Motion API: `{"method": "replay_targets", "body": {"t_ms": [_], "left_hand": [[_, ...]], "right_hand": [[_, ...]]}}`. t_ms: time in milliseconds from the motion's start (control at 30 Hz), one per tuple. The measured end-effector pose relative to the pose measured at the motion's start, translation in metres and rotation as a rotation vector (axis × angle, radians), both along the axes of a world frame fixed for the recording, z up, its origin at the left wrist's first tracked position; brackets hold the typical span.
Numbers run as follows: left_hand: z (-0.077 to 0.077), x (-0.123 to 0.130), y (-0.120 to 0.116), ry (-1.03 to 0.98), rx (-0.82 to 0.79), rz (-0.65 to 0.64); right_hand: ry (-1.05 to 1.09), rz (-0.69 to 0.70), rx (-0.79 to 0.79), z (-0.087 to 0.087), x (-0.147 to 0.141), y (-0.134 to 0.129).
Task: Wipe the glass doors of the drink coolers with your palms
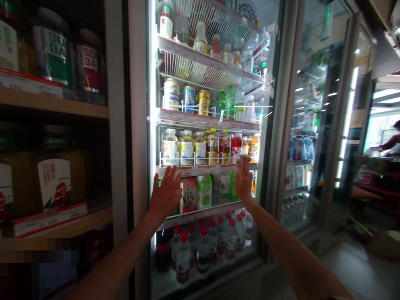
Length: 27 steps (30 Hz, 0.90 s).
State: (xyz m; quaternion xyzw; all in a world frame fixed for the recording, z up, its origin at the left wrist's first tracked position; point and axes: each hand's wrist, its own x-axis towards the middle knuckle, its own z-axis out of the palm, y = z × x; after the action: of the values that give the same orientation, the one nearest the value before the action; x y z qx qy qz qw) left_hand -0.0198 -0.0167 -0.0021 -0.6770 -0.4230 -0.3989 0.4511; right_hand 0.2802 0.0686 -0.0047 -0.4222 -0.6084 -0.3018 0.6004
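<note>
In the head view, a lit drinks fridge (203, 170) stands in front of me, its shelves full of bottles and cans. My left hand (165, 191) is spread at its left side, fingers up, by the shelf with red and green cartons (204, 191). It seems to lie against the glass, but I cannot tell if it touches. Farther right, my right hand (244, 181) is raised with bent fingers before the juice bottles. A small grey-brown crumpled cloth (244, 159) shows at its fingertips, partly blurred.
Dark shelves with soda bottles (56, 50) and large jars (61, 171) stand close on my left. Red-capped water bottles (203, 248) fill the fridge's bottom. More glass-door fridges (301, 146) run along the right. A person's arm (389, 143) shows at the far right.
</note>
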Motion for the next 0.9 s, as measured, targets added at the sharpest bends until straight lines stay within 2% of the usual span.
{"method": "replay_targets", "body": {"t_ms": [33, 100, 267, 333, 400, 500, 567, 633, 733, 800, 833, 900], "left_hand": [[0.0, 0.0, 0.0, -0.004, -0.003, -0.002], [-0.001, 0.0, 0.001, -0.015, -0.012, -0.008], [0.0, 0.0, -0.001, -0.017, -0.035, -0.01], [0.0, -0.001, -0.001, -0.011, -0.032, -0.009], [0.0, -0.001, -0.002, -0.006, -0.02, -0.011], [0.0, -0.001, -0.001, -0.003, -0.006, -0.014], [0.0, -0.001, 0.0, -0.008, -0.007, -0.013], [-0.001, -0.001, 0.0, -0.013, -0.007, -0.015], [0.0, -0.001, -0.002, -0.015, -0.011, -0.023], [0.002, -0.001, -0.004, -0.012, -0.02, -0.023], [0.005, -0.002, -0.006, -0.006, -0.024, -0.021], [0.011, -0.004, -0.007, -0.008, -0.02, -0.003]], "right_hand": [[0.081, -0.008, 0.018, 0.004, 0.006, 0.004], [0.093, 0.003, 0.043, 0.007, 0.002, 0.004], [-0.357, 0.078, -0.005, -0.005, -0.053, -0.019], [-0.454, 0.099, -0.018, -0.006, -0.058, -0.021], [-0.356, 0.084, 0.008, 0.001, -0.045, -0.015], [-0.046, 0.037, 0.067, 0.018, -0.022, -0.001], [0.031, 0.037, 0.075, 0.025, -0.023, 0.002], [-0.05, 0.055, 0.047, 0.026, -0.038, -0.004], [-0.36, 0.1, -0.012, 0.021, -0.069, -0.019], [-0.493, 0.119, -0.023, 0.022, -0.076, -0.023], [-0.495, 0.118, -0.022, 0.025, -0.074, -0.023], [-0.355, 0.093, -0.008, 0.035, -0.066, -0.016]]}}
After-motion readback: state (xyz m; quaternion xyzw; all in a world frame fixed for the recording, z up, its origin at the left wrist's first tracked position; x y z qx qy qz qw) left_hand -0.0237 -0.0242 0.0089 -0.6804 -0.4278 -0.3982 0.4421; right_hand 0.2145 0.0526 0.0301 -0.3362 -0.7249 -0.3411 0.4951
